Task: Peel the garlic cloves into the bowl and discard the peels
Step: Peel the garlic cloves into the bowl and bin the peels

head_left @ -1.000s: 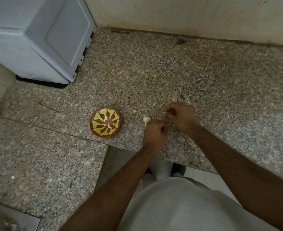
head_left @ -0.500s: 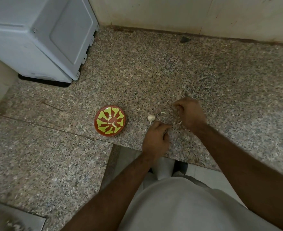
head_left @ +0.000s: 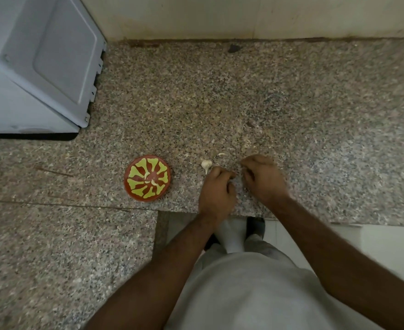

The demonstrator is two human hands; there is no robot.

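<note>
1. Both hands hover with fingers curled: left hand and right hand sit close together right of the bowl; whether either pinches anything, I cannot tell.
2. Garlic piece lies on the granite counter, between bowl and left hand.
3. Pale peeled cloves rest inside the bowl.

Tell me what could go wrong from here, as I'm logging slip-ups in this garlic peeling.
1. Both hands, left hand and right hand, work near the countertop front edge, so a dropped clove or peel may fall to the floor.
2. Pale peel scraps blend into the speckled stone and could be missed at discard time.
3. The bowl sits apart to the left, so a tossed clove might miss it.
</note>
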